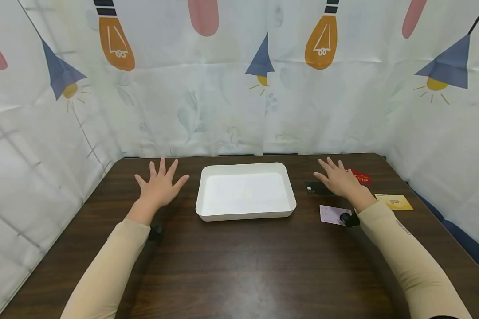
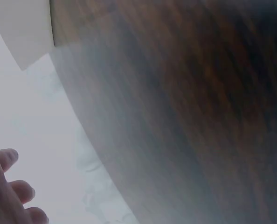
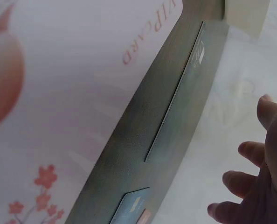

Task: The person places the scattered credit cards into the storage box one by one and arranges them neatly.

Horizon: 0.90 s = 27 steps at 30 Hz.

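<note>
My left hand (image 1: pixel 157 188) is held with fingers spread to the left of a shallow white tray (image 1: pixel 245 195), holding nothing. On the right side, my right hand (image 1: pixel 340 180) also has its fingers spread and grips nothing. It hovers over a group of cards: a black VIP card (image 1: pixel 316 188) lies under and left of it, and a red VIP card (image 1: pixel 362 178) is partly hidden behind it. A lilac card (image 1: pixel 329 214) sits nearer me by the wrist, and a gold card (image 1: pixel 399 202) lies right of the wrist. Close up, the lilac card (image 3: pixel 82 93) shows "VIP CARD" lettering and flowers.
The dark wooden table (image 1: pixel 239 261) carries the tray near its far middle. A white patterned curtain (image 1: pixel 231 110) hangs behind the table and along both sides. Dark camera mounts (image 1: pixel 349 219) are strapped at the wrists.
</note>
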### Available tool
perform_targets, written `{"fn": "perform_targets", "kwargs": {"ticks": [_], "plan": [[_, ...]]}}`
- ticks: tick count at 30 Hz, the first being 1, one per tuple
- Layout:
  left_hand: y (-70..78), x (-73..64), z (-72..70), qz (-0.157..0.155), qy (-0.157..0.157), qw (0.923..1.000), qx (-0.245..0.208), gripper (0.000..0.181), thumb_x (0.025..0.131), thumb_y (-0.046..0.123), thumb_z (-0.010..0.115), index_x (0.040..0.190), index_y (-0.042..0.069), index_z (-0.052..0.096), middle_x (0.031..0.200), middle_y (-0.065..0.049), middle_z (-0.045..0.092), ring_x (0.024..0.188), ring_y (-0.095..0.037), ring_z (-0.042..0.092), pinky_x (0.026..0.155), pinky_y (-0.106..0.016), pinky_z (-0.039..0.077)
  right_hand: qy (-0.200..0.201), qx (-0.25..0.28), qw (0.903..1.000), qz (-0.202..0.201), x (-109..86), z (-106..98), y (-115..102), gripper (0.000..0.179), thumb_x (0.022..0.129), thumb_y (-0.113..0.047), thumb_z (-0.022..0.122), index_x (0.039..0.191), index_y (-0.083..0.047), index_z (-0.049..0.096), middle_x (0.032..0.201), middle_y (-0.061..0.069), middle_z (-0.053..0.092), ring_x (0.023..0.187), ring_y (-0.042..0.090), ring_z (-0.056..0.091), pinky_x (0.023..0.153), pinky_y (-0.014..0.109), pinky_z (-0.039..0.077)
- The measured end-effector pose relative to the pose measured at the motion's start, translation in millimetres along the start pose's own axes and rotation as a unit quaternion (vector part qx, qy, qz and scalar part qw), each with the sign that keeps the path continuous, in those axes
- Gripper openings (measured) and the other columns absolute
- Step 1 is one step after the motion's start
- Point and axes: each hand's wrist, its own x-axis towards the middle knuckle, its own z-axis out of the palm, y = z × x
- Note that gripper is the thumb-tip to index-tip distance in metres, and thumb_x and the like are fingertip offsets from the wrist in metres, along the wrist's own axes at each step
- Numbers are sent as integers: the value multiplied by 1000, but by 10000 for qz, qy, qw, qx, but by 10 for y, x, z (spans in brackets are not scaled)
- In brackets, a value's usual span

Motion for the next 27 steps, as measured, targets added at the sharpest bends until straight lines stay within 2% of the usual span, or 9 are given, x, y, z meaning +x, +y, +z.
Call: {"fn": "perform_targets", "kwargs": {"ticks": [9, 15, 21, 27], "plan": [[70, -70, 41, 191, -3, 9998, 36, 90, 102, 73, 23, 166, 13, 4, 168, -24, -10, 149, -51, -18, 102, -82, -16, -185, 161, 9994, -261, -69, -11, -6, 63, 112, -34, 39, 161, 2, 22, 162, 35, 16, 144, 62, 16, 113, 73, 18], [112, -103, 69, 276, -88, 9996, -22, 88, 104, 70, 26, 166, 13, 2, 170, -18, -7, 150, -50, -17, 102, -81, -18, -209, 110, 9994, -236, -122, -2, 18, 59, 112, -30, 42, 159, 2, 28, 157, 35, 31, 141, 57, 32, 111, 71, 27], [177, -137, 87, 423, -177, 9989, -13, 89, 103, 70, 28, 166, 12, 5, 171, -13, -6, 150, -50, -15, 103, -81, -16, -54, 182, 9994, -287, -182, -5, 62, 56, 111, -27, 47, 157, 2, 34, 146, 35, 47, 126, 51, 54, 98, 68, 44], [238, -169, 106, 545, -236, 9982, -96, 85, 105, 65, 33, 166, 13, 4, 172, -10, -4, 151, -48, -14, 104, -80, -16, 268, 285, 9986, -367, -214, -33, 121, 53, 109, -24, 52, 153, 3, 42, 130, 34, 61, 114, 50, 62, 93, 65, 48]]}}
